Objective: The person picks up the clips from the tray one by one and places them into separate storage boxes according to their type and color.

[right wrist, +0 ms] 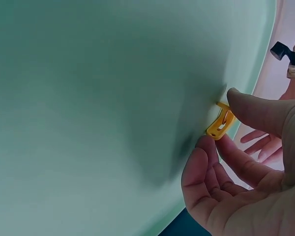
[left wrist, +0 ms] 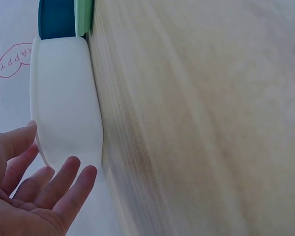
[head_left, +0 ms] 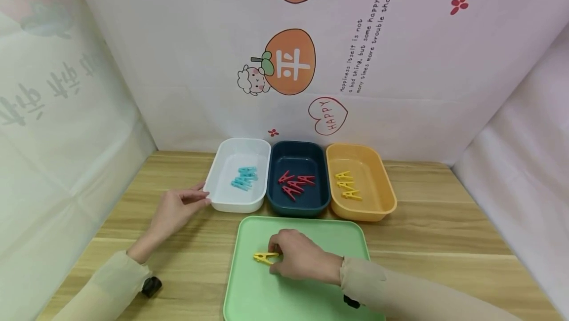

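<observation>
Over the green tray [head_left: 262,296] my right hand [head_left: 299,257] pinches a yellow clothespin [head_left: 263,258] by its handle ends, between thumb and fingertips. In the right wrist view this yellow clothespin [right wrist: 222,121] sits close above the tray's surface. My left hand [head_left: 178,207] is at the left side of a white bin [head_left: 237,207], with its fingertips right at the wall. The left wrist view shows the thumb at the rim of the white bin [left wrist: 66,98] and the other fingers loosely extended beside its end.
Several light blue clothespins [head_left: 244,178] lie in the white bin. Beside it, a dark blue bin [head_left: 300,207] holds several red clothespins [head_left: 294,185]. An orange-yellow bin [head_left: 378,182] at the right holds 3 yellow clothespins [head_left: 348,185]. A printed cloth [head_left: 400,128] hangs behind the wooden table [head_left: 444,242].
</observation>
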### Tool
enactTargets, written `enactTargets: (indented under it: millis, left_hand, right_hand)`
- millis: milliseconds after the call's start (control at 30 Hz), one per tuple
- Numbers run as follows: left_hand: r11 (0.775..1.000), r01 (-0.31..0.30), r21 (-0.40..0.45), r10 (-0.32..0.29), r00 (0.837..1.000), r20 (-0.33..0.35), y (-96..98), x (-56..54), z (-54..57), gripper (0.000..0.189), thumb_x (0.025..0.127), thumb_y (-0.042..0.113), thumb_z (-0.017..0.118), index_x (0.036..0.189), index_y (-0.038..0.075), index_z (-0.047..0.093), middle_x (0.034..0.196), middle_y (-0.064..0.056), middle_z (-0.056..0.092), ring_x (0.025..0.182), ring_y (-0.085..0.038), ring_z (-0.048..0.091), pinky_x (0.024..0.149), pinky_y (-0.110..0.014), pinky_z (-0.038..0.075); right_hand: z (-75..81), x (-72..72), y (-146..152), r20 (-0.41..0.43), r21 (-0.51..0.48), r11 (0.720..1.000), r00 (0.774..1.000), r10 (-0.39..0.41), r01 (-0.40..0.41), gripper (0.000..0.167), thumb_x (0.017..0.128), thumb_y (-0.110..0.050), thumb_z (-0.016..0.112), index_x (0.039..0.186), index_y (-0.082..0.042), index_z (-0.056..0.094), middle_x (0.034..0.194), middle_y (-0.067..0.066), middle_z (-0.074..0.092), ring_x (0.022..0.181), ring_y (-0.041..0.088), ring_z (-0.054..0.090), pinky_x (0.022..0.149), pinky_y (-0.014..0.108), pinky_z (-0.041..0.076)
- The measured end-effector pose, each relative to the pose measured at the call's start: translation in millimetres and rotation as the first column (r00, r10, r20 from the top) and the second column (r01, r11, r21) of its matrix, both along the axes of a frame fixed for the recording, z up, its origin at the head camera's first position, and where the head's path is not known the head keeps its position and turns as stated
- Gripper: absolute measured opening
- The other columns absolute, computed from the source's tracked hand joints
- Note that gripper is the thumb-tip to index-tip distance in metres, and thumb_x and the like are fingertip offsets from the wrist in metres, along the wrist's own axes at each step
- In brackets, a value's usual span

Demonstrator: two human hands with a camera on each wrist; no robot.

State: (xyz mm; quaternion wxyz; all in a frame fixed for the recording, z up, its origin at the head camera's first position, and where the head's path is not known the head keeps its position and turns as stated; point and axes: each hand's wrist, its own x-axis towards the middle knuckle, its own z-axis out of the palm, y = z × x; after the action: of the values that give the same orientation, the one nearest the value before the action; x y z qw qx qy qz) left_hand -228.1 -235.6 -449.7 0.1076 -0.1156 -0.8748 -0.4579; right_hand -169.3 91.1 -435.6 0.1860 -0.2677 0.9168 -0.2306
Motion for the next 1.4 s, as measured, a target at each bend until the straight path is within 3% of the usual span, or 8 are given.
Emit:
enactTargets:
  millis: [633,1000,1233,1400]
  left_hand:
    - [1.0,-0.003,0.005,0.003,1.0,0.004,-1.3,0.6,1.1,0.021,0.092,0.012,0.085,0.107,-0.001,0.082,0.132,-0.015,0.07,0.118,-0.035,0.07,0.076,-0.013,0.054]
    - [1.0,-0.004,0.006,0.004,1.0,0.011,0.0,2.0,1.0,0.021,0.092,0.012,0.085,0.108,-0.002,0.081,0.133,-0.016,0.069,0.116,-0.034,0.071,0.076,-0.014,0.055]
    - [1.0,-0.002,0.005,0.002,1.0,-0.001,-0.2,1.9,0.6,0.021,0.091,0.011,0.085,0.108,-0.002,0.081,0.132,-0.016,0.07,0.117,-0.034,0.07,0.076,-0.014,0.055]
    - [1.0,0.001,-0.003,-0.001,1.0,-0.009,-0.2,1.3,0.4,0.02,0.091,0.01,0.085,0.107,-0.002,0.082,0.132,-0.017,0.069,0.116,-0.034,0.071,0.076,-0.014,0.055]
  right_hand:
    - [2.0,3.2,42,-0.02,-0.039,0.997,0.997,-0.075,0.074,0.022,0.081,-0.016,0.092,0.099,-0.014,0.079,0.086,-0.008,0.062,0.078,0.011,0.053,0.074,0.032,0.051]
    - [-8.2,0.1,54,-0.068,-0.045,0.998,0.997,-0.044,0.041,0.024,0.081,-0.011,0.091,0.101,-0.009,0.079,0.087,-0.006,0.063,0.078,0.012,0.055,0.072,0.036,0.053]
    - [-2.7,5.0,61,-0.027,-0.057,0.991,0.992,-0.123,0.121,0.024,0.079,-0.01,0.092,0.1,-0.011,0.08,0.087,-0.007,0.063,0.08,0.013,0.057,0.075,0.038,0.053]
    - [-6.6,5.9,74,-0.05,-0.073,0.99,0.991,-0.126,0.122,0.024,0.079,-0.012,0.093,0.1,-0.011,0.081,0.087,-0.008,0.063,0.079,0.012,0.057,0.073,0.038,0.053]
